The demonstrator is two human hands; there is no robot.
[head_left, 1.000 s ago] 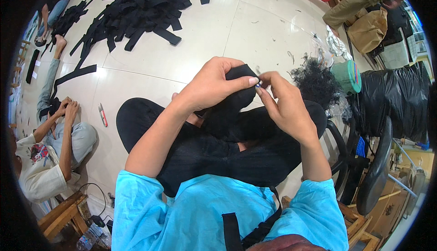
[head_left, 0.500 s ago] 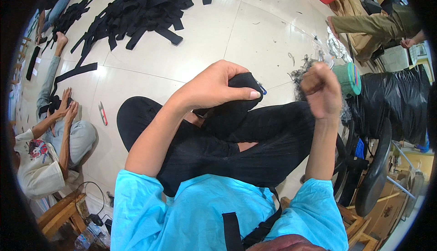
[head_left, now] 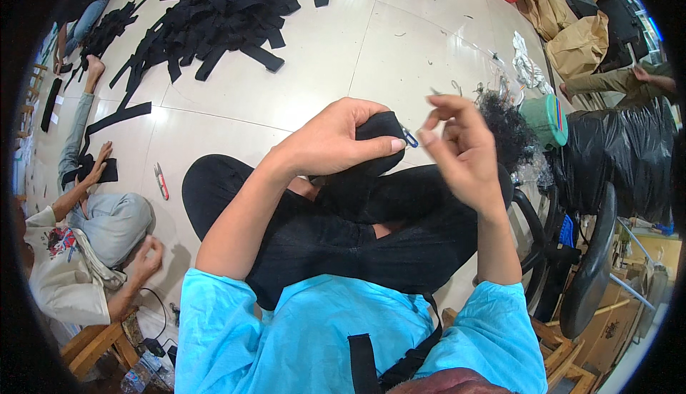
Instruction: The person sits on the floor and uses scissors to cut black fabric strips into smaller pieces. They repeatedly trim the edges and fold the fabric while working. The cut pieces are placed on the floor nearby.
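My left hand (head_left: pixel 339 136) is closed around a folded piece of black fabric (head_left: pixel 379 131) above my crossed legs, with the thumb pressed on top. At the fabric's right edge, by the thumb tip, sits a small blue and silvery loop-shaped thing (head_left: pixel 409 137), too small to name surely. Just to the right of it, my right hand (head_left: pixel 463 147) is raised in the air, apart from the fabric. Its fingers are curved and the thumb stands away from them; I see nothing held there.
A large heap of black fabric strips (head_left: pixel 221 15) lies ahead on the tiled floor. Red-handled thread snips (head_left: pixel 161 181) lie at left, near a seated person (head_left: pixel 78 251). At right are a tangle of dark threads (head_left: pixel 509 126), a green tub (head_left: pixel 544 121) and a black plastic-covered bundle (head_left: pixel 614 158).
My right hand has moved left from beside the thread tangle toward the fabric, and its fingers have loosened. My left hand stays put. The person at left has drawn one hand back.
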